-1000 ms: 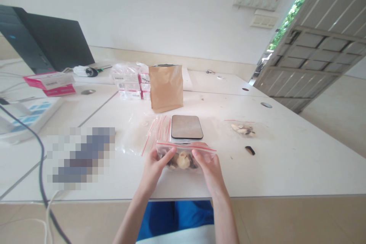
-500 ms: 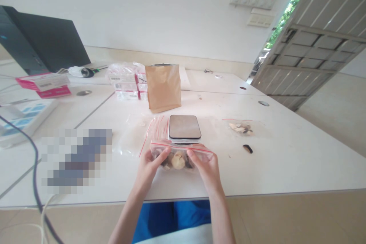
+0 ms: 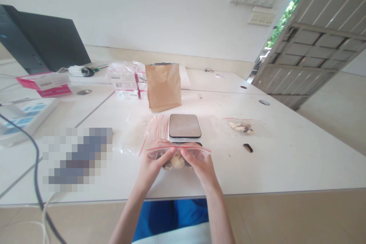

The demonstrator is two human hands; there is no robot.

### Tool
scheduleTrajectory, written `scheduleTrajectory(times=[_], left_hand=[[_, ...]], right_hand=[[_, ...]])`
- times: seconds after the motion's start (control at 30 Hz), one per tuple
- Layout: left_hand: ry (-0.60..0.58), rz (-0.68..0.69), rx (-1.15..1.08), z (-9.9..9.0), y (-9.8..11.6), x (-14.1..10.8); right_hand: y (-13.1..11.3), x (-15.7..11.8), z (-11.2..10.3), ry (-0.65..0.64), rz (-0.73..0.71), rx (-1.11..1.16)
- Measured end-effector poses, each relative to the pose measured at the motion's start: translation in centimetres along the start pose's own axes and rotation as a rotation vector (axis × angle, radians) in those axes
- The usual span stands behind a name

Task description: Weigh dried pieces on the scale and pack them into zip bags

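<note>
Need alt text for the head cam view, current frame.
The left hand and right hand hold a clear zip bag of pale and dark chunks just in front of a flat scale on a white table. A kraft paper bag stands behind the scale; a smaller zip bag lies to the right.

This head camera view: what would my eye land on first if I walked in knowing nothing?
First come the hands in the lower middle: the left hand and right hand grip a clear zip bag of pale and dark pieces, just in front of a small flat scale. Behind the scale stands a brown paper bag, and a big pale door stands open at upper right.
</note>
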State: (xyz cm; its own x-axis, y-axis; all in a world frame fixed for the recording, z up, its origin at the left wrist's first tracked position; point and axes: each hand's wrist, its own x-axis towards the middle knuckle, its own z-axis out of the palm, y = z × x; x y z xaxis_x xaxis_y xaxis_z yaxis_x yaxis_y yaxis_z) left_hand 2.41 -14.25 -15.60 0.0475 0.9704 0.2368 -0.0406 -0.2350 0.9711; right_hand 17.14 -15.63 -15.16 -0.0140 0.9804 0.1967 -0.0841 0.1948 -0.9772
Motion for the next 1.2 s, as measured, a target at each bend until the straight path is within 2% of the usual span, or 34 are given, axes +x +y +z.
scheduleTrajectory(times=[0.13, 0.27, 0.37, 0.53, 0.63, 0.73, 0.9, 0.97, 1.03, 1.13, 1.2], left_hand=[[0.044, 0.082, 0.094, 0.2, 0.2, -0.1], [0.119, 0.161, 0.198, 0.2, 0.2, 0.1], [0.097, 0.179, 0.209, 0.0, 0.3, 0.5], [0.014, 0.132, 0.201, -0.2, 0.6, 0.7], [0.007, 0.128, 0.209, -0.1, 0.7, 0.6], [0.023, 0.171, 0.276, 0.3, 0.7, 0.6], [0.162, 0.298, 0.432, 1.7, 1.0, 1.2], [0.141, 0.257, 0.369, 2.2, 1.4, 1.6], [0.056, 0.115, 0.260, 2.5, 2.0, 2.2], [-0.126, -0.121, 0.177, 2.9, 3.0, 3.0], [-0.211, -0.178, 0.176, 3.3, 3.5, 3.3]], right_hand=[[0.3, -0.2, 0.4, 0.147, -0.111, -0.128], [0.9, 0.2, 1.2, 0.261, -0.158, -0.118], [1.1, 0.6, 1.6, 0.245, -0.123, -0.086], [0.3, 0.8, 1.2, 0.065, -0.087, -0.041], [-0.1, 0.8, 0.8, 0.025, -0.084, -0.035], [0.0, 1.0, 0.9, 0.090, -0.119, -0.056], [-0.1, 1.6, 1.4, 0.278, -0.200, -0.062], [-0.3, 1.7, 0.7, 0.274, -0.196, -0.069], [-0.7, 1.7, -0.7, 0.262, -0.117, -0.091], [-1.5, 1.9, -3.7, 0.313, 0.052, -0.186], [-2.5, 2.4, -6.0, 0.312, 0.091, -0.259]])
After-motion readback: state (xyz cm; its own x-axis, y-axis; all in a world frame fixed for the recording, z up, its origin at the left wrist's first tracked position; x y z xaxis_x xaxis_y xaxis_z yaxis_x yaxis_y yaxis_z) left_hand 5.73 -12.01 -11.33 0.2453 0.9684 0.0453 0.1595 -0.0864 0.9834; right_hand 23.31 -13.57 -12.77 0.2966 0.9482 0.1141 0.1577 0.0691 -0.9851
